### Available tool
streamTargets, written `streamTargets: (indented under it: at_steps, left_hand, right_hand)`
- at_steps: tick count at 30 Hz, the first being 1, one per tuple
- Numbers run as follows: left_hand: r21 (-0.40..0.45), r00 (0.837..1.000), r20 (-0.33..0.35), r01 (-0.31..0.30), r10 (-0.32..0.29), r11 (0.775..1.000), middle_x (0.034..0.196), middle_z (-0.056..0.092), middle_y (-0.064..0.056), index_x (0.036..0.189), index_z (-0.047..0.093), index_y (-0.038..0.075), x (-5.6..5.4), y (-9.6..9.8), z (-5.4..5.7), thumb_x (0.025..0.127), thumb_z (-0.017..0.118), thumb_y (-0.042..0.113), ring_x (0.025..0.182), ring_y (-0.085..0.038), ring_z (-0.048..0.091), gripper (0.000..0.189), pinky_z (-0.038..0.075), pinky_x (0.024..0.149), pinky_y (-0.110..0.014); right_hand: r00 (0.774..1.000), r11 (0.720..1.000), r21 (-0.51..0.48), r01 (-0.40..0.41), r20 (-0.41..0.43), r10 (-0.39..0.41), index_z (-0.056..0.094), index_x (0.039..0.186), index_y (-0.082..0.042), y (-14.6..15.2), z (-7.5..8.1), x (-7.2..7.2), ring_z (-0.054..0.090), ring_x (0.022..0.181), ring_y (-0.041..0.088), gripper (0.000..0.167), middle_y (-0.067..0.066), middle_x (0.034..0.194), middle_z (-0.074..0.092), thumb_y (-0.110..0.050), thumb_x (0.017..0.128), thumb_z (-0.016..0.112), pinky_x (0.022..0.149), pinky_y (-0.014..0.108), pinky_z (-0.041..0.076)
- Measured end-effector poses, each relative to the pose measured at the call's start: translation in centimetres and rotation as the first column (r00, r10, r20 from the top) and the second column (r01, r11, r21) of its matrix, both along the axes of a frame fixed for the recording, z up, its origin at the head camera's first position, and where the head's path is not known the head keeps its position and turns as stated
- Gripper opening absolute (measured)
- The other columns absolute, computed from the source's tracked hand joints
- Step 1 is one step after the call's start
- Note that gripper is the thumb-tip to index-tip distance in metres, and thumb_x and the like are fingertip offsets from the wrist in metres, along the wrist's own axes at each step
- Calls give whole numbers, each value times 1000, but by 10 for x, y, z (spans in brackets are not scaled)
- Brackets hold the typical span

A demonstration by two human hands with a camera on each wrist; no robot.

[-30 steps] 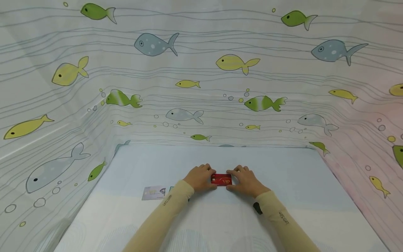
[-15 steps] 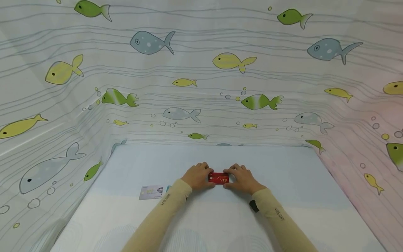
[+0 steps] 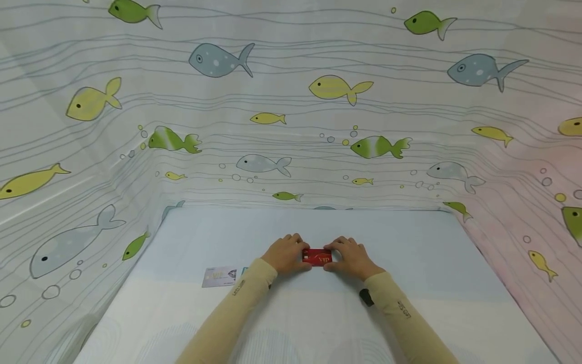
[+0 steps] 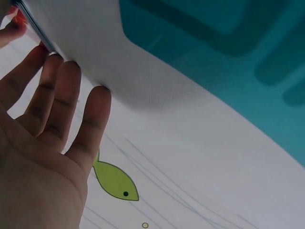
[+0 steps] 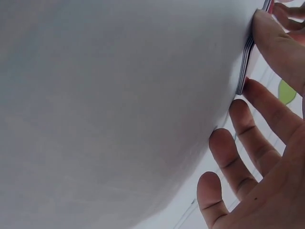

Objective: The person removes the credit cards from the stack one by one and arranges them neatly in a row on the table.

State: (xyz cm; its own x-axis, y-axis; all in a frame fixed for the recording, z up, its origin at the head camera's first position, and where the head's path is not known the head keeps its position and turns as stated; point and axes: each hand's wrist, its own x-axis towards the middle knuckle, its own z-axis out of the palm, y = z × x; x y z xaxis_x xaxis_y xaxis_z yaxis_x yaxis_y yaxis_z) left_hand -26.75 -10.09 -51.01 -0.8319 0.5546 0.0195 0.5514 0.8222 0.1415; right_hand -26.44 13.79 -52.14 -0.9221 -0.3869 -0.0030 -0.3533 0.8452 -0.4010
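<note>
A small stack of cards [image 5: 244, 67] lies flat on the table, with a red VIP card [image 3: 317, 257] on top. My left hand [image 3: 286, 255] holds the stack's left end, thumb at the near corner and index finger at the far one. At the opposite end my right hand [image 3: 350, 258] holds it the same way. The layered card edges show between the right thumb and index finger in the right wrist view. In the left wrist view, the other left fingertips rest near the tabletop beside the stack.
A silver-grey VIP card [image 3: 219, 277] lies on the table [image 3: 386, 323] left of my hands. Next to it is a teal card [image 4: 214, 71], mostly hidden by my left sleeve in the head view. Fish-printed cloth walls [image 3: 273, 141] enclose the table at the back and sides.
Both hands keep their places at the two ends of the stack. The head view has shifted slightly; the cards on the left stay where they were.
</note>
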Motion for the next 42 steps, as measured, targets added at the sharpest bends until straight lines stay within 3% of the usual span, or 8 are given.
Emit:
streamTargets:
  at_steps: [9, 25, 33, 42]
  left_hand:
    - [10, 1000, 15, 10, -10, 1000, 117, 60, 0, 128, 68, 20, -1, 0, 1, 89, 74, 52, 102, -17, 56, 51, 51, 89, -35]
    - [7, 999, 31, 37, -38, 999, 117, 59, 0, 127, 68, 19, -1, -2, 6, 90, 73, 52, 102, -17, 57, 50, 51, 90, -36]
    - [-20, 999, 11, 37, -37, 999, 122, 57, -1, 129, 65, 17, 2, -5, 8, 91, 70, 53, 105, -18, 58, 52, 50, 92, -39]
    - [-66, 998, -36, 48, -50, 997, 122, 59, -2, 131, 64, 18, 6, -8, 17, 92, 68, 57, 108, -19, 58, 56, 50, 92, -39]
  right_hand:
    - [1000, 1000, -1, 0, 15, 0, 69, 129, -22, 1, 3, 4, 52, 122, 29, 55, 5, 134, 60, -44, 81, 84, 94, 61, 44]
    - [999, 1000, -14, 13, 44, -12, 69, 130, -20, -3, 15, 12, 53, 122, 31, 56, 7, 136, 61, -42, 80, 85, 99, 62, 42]
    - [999, 999, 46, -25, -35, 27, 68, 131, -22, -4, 13, 12, 57, 118, 30, 58, 4, 130, 64, -46, 81, 83, 99, 58, 45]
    - [995, 998, 9, -56, -78, 57, 68, 132, -20, -3, 15, 17, 56, 118, 27, 60, 4, 128, 61, -48, 80, 83, 99, 54, 46]
